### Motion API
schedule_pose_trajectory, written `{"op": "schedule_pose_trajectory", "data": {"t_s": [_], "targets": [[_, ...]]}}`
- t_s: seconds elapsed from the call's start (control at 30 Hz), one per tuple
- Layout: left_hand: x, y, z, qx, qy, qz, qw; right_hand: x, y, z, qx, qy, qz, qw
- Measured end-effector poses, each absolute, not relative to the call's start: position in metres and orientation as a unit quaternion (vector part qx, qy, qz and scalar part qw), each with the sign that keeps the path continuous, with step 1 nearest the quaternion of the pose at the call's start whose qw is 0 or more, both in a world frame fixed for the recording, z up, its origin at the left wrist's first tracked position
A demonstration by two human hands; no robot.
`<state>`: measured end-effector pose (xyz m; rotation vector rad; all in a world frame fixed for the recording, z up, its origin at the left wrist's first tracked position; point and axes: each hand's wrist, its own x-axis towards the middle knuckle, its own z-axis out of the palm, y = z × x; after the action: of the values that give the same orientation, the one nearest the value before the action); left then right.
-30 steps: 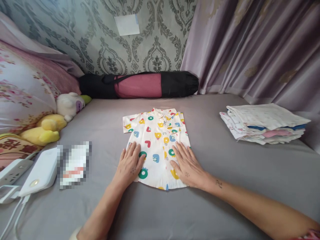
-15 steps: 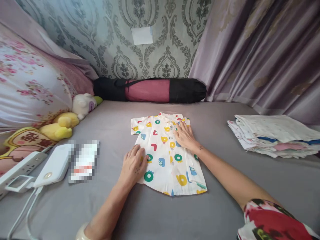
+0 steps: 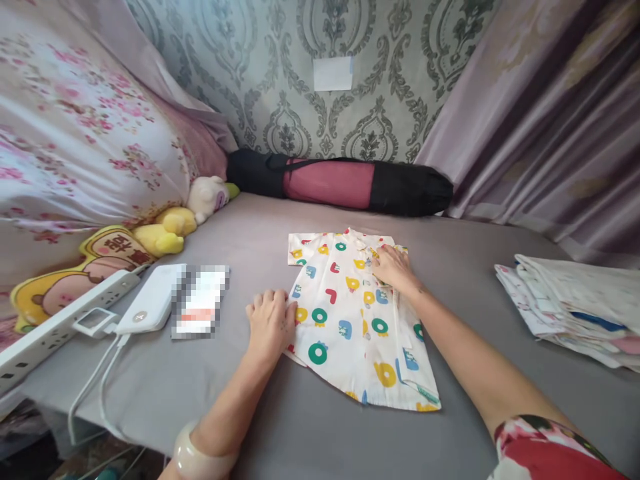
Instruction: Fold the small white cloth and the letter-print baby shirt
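A small short-sleeved shirt (image 3: 336,333), white with colourful letter prints, lies spread front up with its collar away from me. My left hand (image 3: 270,321) rests palm down at the shirt's left side, fingers spaced on the grey sheet and thumb by the shirt's edge. On the upper right of the shirt front lies my right hand (image 3: 397,272), fingers bent a little and pressing on the cloth beside the button strip. No lifted cloth shows in either hand.
A stack of folded clothes (image 3: 575,313) is at the right. To the left are a blurred-out phone-like item (image 3: 203,303), a white power bank (image 3: 153,300), a power strip (image 3: 65,327) and plush toys (image 3: 160,233). A long black-and-pink bag (image 3: 330,183) lies along the wall.
My view has turned left, shifting the scene rightward. My left hand has moved off the shirt front to its left edge. The right hand's fingers have bent slightly on the shirt.
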<state>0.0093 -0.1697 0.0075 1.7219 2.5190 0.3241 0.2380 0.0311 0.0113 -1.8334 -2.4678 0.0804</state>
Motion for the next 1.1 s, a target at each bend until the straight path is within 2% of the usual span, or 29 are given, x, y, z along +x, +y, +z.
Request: {"op": "schedule_pose_trajectory", "data": {"t_s": [0.13, 0.27, 0.37, 0.53, 0.67, 0.77, 0.97, 1.1], "targets": [[0.007, -0.171, 0.009, 0.550, 0.828, 0.091, 0.059, 0.199, 0.026, 0.021, -0.550, -0.826, 0.061, 0.110], [0.004, -0.173, 0.009, 0.541, 0.834, 0.094, 0.059, 0.149, 0.014, 0.026, -0.494, -0.846, 0.158, 0.122], [0.001, -0.175, 0.008, 0.544, 0.829, 0.109, 0.072, 0.113, 0.005, 0.029, -0.466, -0.856, 0.178, 0.134], [-0.003, -0.173, 0.008, 0.539, 0.823, 0.132, 0.123, 0.065, 0.001, 0.028, -0.455, -0.862, 0.199, 0.106], [-0.005, -0.172, 0.003, 0.553, 0.809, 0.156, 0.122, 0.042, 0.003, 0.025, -0.488, -0.844, 0.213, 0.069], [-0.005, -0.172, 0.000, 0.549, 0.799, 0.208, 0.130, 0.031, 0.007, 0.022, -0.508, -0.832, 0.213, 0.067], [-0.006, -0.169, 0.008, 0.489, 0.790, 0.287, 0.234, 0.021, 0.014, 0.018, -0.536, -0.810, 0.233, 0.058], [-0.008, -0.168, 0.012, 0.475, 0.788, 0.311, 0.237, 0.021, 0.015, 0.016, -0.536, -0.810, 0.231, 0.065]]}}
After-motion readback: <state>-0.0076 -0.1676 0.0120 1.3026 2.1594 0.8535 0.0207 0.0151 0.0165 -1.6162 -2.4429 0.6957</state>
